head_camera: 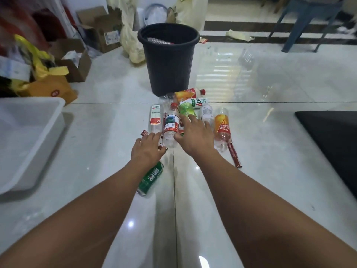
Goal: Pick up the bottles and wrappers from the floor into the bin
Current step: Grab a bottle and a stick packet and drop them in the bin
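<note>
Several plastic bottles lie in a heap on the white tiled floor just in front of a black bin [168, 60]. A clear water bottle with a red and white label [170, 124] lies between my hands. My right hand [195, 136] hovers open over the heap, fingers spread beside that bottle. My left hand [147, 149] reaches low, open, its fingertips near small red wrappers [144, 133]. A green can [151, 177] lies under my left wrist. An orange-labelled bottle [222, 128] and a long red wrapper [234, 155] lie to the right. The bin holds some litter.
A white plastic tub [29, 136] stands at the left. Cardboard boxes [96, 29] and bags crowd the back left. A dark mat [334, 140] lies at the right; a blue stool [305, 22] and a crumpled wrapper [239, 35] are behind the bin.
</note>
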A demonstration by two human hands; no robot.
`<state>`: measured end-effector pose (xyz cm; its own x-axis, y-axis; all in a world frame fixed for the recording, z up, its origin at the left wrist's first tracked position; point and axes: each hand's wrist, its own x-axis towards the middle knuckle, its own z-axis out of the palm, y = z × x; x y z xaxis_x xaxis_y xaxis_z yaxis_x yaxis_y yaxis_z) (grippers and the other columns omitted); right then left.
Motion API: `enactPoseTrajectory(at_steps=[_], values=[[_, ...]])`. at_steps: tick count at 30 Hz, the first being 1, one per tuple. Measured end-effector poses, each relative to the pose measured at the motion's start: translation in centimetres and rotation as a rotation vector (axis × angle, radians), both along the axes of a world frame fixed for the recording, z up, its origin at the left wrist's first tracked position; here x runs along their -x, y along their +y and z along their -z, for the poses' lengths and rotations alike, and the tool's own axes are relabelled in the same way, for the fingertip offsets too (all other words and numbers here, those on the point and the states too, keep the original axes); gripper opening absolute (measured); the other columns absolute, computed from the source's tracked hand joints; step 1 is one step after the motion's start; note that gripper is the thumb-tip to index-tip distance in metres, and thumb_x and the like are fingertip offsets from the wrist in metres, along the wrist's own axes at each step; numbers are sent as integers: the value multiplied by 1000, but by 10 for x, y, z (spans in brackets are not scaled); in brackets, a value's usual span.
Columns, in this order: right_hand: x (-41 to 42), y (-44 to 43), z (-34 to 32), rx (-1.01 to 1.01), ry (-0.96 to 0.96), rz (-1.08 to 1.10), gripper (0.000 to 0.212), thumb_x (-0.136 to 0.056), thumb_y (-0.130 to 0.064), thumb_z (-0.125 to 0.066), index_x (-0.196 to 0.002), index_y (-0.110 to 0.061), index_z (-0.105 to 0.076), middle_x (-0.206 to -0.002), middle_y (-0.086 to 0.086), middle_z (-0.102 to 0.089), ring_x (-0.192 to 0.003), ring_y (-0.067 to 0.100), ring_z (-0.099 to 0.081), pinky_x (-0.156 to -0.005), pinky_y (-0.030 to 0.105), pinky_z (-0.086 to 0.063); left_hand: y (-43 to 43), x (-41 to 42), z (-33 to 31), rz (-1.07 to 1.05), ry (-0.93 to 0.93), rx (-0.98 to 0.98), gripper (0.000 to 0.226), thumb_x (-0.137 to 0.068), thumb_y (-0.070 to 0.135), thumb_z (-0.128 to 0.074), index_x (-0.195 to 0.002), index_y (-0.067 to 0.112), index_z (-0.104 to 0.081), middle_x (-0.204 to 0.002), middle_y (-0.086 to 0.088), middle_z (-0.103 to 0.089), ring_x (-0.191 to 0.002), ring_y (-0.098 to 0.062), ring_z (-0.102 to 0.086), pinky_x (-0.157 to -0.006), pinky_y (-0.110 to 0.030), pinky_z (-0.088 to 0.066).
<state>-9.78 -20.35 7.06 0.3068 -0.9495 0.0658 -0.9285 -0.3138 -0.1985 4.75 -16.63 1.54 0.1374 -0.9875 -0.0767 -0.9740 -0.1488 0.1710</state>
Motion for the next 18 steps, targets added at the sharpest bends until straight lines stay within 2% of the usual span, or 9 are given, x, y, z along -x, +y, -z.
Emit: enactPoseTrajectory(at_steps=[4, 10, 14, 18], values=[[12, 5, 9, -46, 45, 16, 63, -90, -44, -46, -147, -24, -28, -145, 7, -40, -130, 29, -40, -110, 46, -22, 11, 1, 22, 17, -51, -97, 66, -92, 55, -38, -146, 20, -19, -150, -3, -29, -132, -26, -33, -107, -39, -26], [9, 3, 10, -71, -16, 66, 65, -90, -44, -46, -149, -23, -24, -145, 8, -40, -131, 28, -40, -111, 45, -20, 27, 6, 55, -37, -92, -310, 93, -80, 71, -46, -148, 20, -7, -151, -9, -21, -132, -32, -30, -107, -42, -26], [0, 9, 16, -118, -34, 50, 66, -91, -43, -46, -149, -22, -23, -148, 8, -36, -135, 27, -34, -112, 46, -20, 31, 11, 66, -62, -26, -397, 106, -73, 65, -63, -147, 21, -1, -148, -11, -19, -130, -33, -32, -103, -45, -31], [-5, 13, 24, -112, -6, 38, 64, -92, -43, -45, -148, -20, -25, -147, 10, -38, -131, 29, -38, -109, 45, -24, 31, 10, 69, -42, 41, -377, 105, -70, 45, -77, -146, 26, -6, -140, -8, -24, -122, -31, -37, -95, -45, -38]])
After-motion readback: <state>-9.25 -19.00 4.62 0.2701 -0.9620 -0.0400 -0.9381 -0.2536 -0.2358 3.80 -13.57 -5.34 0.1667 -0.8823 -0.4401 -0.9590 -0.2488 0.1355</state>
